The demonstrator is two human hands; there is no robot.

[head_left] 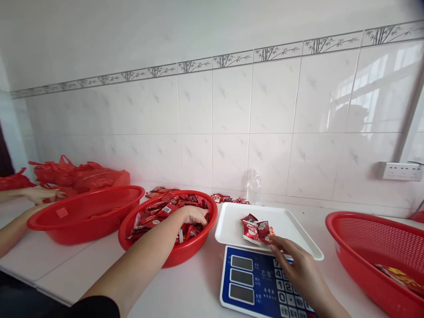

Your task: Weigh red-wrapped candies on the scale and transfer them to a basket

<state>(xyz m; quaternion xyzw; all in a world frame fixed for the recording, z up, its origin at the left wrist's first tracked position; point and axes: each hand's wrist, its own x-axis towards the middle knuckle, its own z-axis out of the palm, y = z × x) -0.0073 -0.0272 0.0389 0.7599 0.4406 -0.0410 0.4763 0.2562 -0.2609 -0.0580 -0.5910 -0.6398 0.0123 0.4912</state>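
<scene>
My left hand (pixel 196 215) reaches down into a red plastic basket (pixel 212 205) heaped with small red snack packets (pixel 155 223). Its fingertips are hidden among the packets and the far rim. Over the near edge of a white weighing tray (pixel 281 221) is my right hand (pixel 294 260), its thumb and fingers apart. Its fingertips are at a few red packets (pixel 252 232) lying on the tray; whether they press on one cannot be made out. Below the tray is the blue panel of a digital scale (pixel 261 282), its keys partly covered by my right hand.
Another red basket (pixel 99 221) stands left, beside another person's hands (pixel 43 194) and red plastic bags (pixel 82 174). At right, a red basket (pixel 364 225) holds a few packets. A clear bottle (pixel 255 185) and loose packets (pixel 228 199) sit by the tiled wall.
</scene>
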